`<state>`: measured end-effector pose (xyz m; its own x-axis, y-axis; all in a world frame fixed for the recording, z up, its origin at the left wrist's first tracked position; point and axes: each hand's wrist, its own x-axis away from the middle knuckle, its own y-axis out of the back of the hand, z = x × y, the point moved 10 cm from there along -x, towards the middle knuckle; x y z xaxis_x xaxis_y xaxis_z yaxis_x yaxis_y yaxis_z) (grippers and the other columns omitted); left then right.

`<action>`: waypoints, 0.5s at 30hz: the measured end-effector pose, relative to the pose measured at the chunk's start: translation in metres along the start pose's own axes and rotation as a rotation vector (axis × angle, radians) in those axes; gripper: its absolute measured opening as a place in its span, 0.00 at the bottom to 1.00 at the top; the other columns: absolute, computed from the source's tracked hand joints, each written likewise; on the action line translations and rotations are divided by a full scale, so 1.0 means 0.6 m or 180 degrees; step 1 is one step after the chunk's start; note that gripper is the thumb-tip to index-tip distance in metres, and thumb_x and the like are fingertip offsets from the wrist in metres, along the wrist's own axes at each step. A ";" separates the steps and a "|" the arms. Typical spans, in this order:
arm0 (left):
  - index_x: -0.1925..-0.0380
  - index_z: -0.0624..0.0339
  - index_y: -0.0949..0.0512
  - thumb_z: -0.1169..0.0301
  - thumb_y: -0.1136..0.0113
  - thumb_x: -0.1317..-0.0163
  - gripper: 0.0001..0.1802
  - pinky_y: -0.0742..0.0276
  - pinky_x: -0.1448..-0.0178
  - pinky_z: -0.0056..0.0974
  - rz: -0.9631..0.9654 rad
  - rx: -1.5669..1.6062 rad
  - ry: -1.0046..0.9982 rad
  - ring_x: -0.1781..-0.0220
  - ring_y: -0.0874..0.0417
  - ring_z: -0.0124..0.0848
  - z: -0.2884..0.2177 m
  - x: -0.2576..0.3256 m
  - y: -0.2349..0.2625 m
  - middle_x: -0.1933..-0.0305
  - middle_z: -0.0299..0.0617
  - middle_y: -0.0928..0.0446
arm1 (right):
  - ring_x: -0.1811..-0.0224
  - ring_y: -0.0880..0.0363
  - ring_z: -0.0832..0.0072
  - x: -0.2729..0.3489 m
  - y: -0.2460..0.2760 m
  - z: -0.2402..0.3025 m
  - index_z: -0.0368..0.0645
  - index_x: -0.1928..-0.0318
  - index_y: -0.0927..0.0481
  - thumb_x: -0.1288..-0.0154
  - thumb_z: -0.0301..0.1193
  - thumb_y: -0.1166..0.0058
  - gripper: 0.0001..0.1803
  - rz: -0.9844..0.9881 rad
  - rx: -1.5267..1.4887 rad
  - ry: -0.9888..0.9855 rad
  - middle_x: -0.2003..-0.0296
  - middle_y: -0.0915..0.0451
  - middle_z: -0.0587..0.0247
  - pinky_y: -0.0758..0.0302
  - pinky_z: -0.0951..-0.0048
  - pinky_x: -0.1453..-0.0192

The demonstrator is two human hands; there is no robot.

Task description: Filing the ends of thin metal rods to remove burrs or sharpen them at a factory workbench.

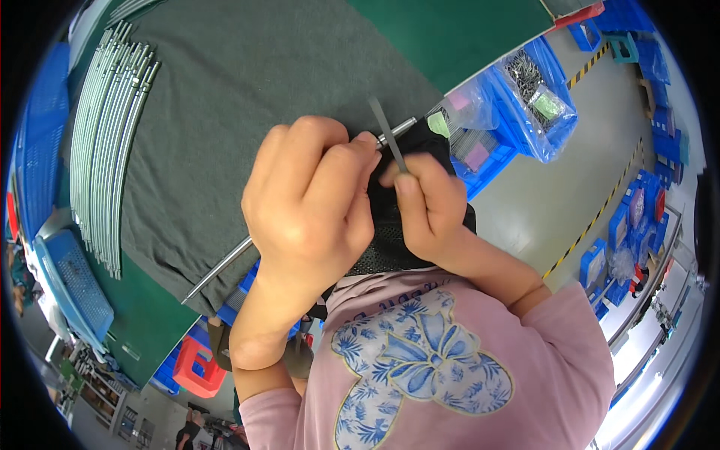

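My left hand (307,195) is closed around a slim metal rod (217,270), which slants from the lower left up to the right. The rod's tip, with a grooved part near it, sticks out past my thumb and forefinger. In my right hand (431,199), pinched between thumb and fingers, is a thin flat grey metal strip (385,124). It crosses the rod close to the tip; whether the two touch I cannot tell. A slight blur lies over the strip and the fingertips. Under both hands is a dark grey cloth (202,97).
Many similar rods (109,157) lie side by side at the left of the cloth on a green table (420,34). Blue bins (559,139) with bagged metal parts stand off the right edge. A blue basket (75,281) and red stool (199,367) are at lower left.
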<state>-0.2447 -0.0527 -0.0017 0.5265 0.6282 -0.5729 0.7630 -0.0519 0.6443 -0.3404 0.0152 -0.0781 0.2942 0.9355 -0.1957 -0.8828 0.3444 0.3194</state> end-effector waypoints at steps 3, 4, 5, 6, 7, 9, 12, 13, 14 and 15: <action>0.74 0.62 0.21 0.82 0.36 0.64 0.12 0.34 0.76 0.36 -0.0014 0.0034 -0.0010 0.77 0.31 0.35 0.000 0.000 -0.001 0.74 0.38 0.29 | 0.81 0.21 0.66 0.000 0.002 -0.006 0.40 0.61 0.25 0.35 0.22 0.53 0.04 0.0035 -0.0033 -0.0118 0.78 0.22 0.58 0.29 0.72 0.78; 0.74 0.62 0.21 0.82 0.37 0.64 0.12 0.34 0.76 0.36 -0.0034 0.0025 -0.0030 0.77 0.31 0.35 0.000 -0.001 0.000 0.74 0.38 0.29 | 0.81 0.21 0.66 -0.015 0.002 0.001 0.39 0.61 0.25 0.35 0.22 0.53 0.04 0.0031 0.0057 -0.0002 0.78 0.22 0.58 0.28 0.73 0.77; 0.74 0.62 0.21 0.82 0.37 0.64 0.12 0.34 0.76 0.36 -0.0025 0.0033 -0.0029 0.77 0.31 0.35 0.000 -0.001 0.000 0.74 0.38 0.29 | 0.80 0.20 0.65 -0.029 -0.001 0.013 0.39 0.61 0.25 0.34 0.22 0.54 0.05 0.0019 0.0149 0.0105 0.78 0.22 0.58 0.28 0.73 0.76; 0.74 0.62 0.22 0.82 0.37 0.64 0.12 0.34 0.76 0.36 -0.0026 0.0015 -0.0039 0.77 0.30 0.35 -0.001 -0.001 0.002 0.74 0.38 0.29 | 0.80 0.20 0.65 -0.036 -0.002 0.018 0.39 0.61 0.25 0.34 0.22 0.54 0.05 -0.0027 0.0005 0.0104 0.78 0.21 0.58 0.27 0.73 0.76; 0.74 0.62 0.22 0.82 0.37 0.64 0.12 0.34 0.76 0.36 -0.0028 -0.0003 -0.0050 0.77 0.30 0.35 -0.002 -0.001 0.003 0.74 0.39 0.29 | 0.80 0.20 0.65 -0.024 -0.002 0.017 0.39 0.61 0.25 0.34 0.22 0.54 0.05 -0.0032 0.0007 0.0093 0.78 0.21 0.58 0.27 0.73 0.76; 0.75 0.61 0.22 0.82 0.37 0.64 0.11 0.34 0.76 0.36 -0.0007 0.0013 -0.0017 0.77 0.30 0.35 0.000 0.000 0.000 0.74 0.39 0.29 | 0.80 0.20 0.64 0.005 0.001 -0.008 0.38 0.61 0.25 0.34 0.22 0.53 0.04 0.0048 -0.0157 -0.0233 0.78 0.21 0.57 0.27 0.72 0.76; 0.75 0.61 0.22 0.82 0.37 0.64 0.11 0.34 0.76 0.36 0.0022 0.0014 0.0019 0.77 0.30 0.35 0.001 -0.001 -0.002 0.74 0.39 0.29 | 0.78 0.19 0.67 -0.017 -0.001 0.002 0.38 0.61 0.25 0.34 0.22 0.54 0.05 0.0260 -0.0250 -0.0455 0.76 0.21 0.57 0.27 0.74 0.74; 0.75 0.61 0.22 0.82 0.37 0.64 0.11 0.33 0.76 0.36 0.0006 -0.0015 0.0008 0.76 0.30 0.35 -0.001 0.000 0.001 0.74 0.39 0.29 | 0.78 0.19 0.69 -0.035 -0.001 0.017 0.38 0.61 0.25 0.33 0.22 0.55 0.05 0.0270 -0.0280 -0.0445 0.76 0.21 0.58 0.28 0.75 0.74; 0.75 0.61 0.22 0.82 0.37 0.64 0.11 0.33 0.76 0.36 0.0007 -0.0012 0.0005 0.76 0.30 0.35 0.000 0.000 0.000 0.74 0.39 0.29 | 0.79 0.20 0.71 -0.048 -0.007 0.013 0.38 0.62 0.25 0.33 0.22 0.55 0.05 0.0364 -0.0586 -0.0709 0.76 0.21 0.57 0.29 0.75 0.75; 0.75 0.61 0.22 0.81 0.37 0.64 0.11 0.34 0.76 0.36 -0.0032 0.0030 0.0015 0.76 0.30 0.35 0.002 0.002 0.000 0.74 0.39 0.29 | 0.79 0.20 0.71 -0.039 -0.006 0.012 0.38 0.62 0.25 0.33 0.22 0.55 0.05 0.0361 -0.0584 -0.0708 0.76 0.21 0.57 0.29 0.75 0.75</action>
<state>-0.2437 -0.0529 -0.0029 0.5170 0.6323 -0.5770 0.7718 -0.0527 0.6337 -0.3416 -0.0072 -0.0680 0.2452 0.9684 0.0458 -0.9600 0.2359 0.1511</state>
